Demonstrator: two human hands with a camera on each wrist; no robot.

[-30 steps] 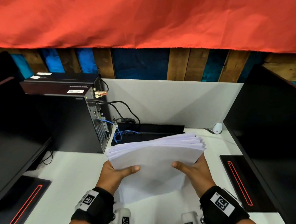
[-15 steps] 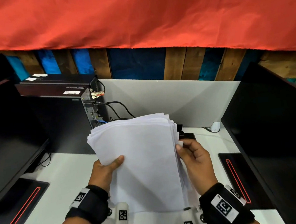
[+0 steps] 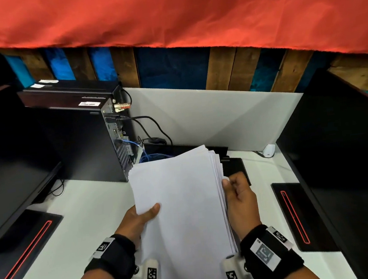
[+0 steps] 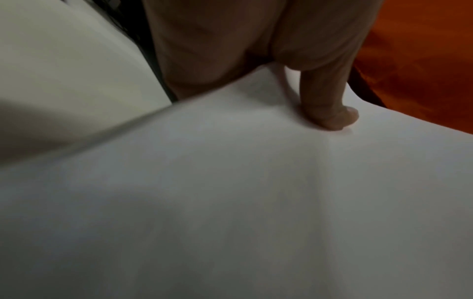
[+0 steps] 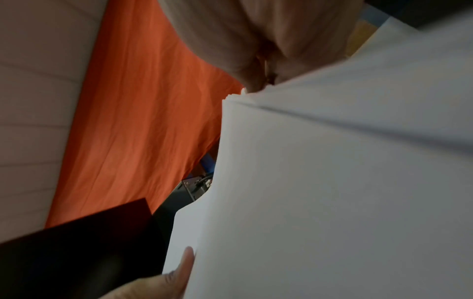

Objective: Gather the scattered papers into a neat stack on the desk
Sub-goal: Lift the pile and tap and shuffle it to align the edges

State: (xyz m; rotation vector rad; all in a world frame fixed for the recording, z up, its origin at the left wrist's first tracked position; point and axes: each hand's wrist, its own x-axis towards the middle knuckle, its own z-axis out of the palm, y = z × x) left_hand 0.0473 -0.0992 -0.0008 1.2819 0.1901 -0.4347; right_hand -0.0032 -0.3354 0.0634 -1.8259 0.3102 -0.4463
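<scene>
A thick stack of white papers (image 3: 182,202) stands on its short edge over the white desk (image 3: 90,206), long side running away from me. My left hand (image 3: 139,218) grips its left edge, thumb pressed flat on the top sheet (image 4: 256,202). My right hand (image 3: 237,192) holds the right edge, fingers curled around the fanned sheet edges. In the right wrist view the papers (image 5: 332,182) fill the frame, and the left thumb (image 5: 187,261) shows at their far edge. The sheets' right edges are slightly uneven.
A black computer tower (image 3: 75,136) with cables stands at the back left. Black monitors flank me at the left (image 3: 5,161) and right (image 3: 347,168), each on a base with a red line. A small black device (image 3: 237,168) lies behind the papers. Red cloth (image 3: 166,12) hangs overhead.
The stack was turned from lying wide across both hands to standing lengthwise. It then came down toward the desk, and my right hand shifted to the side edge.
</scene>
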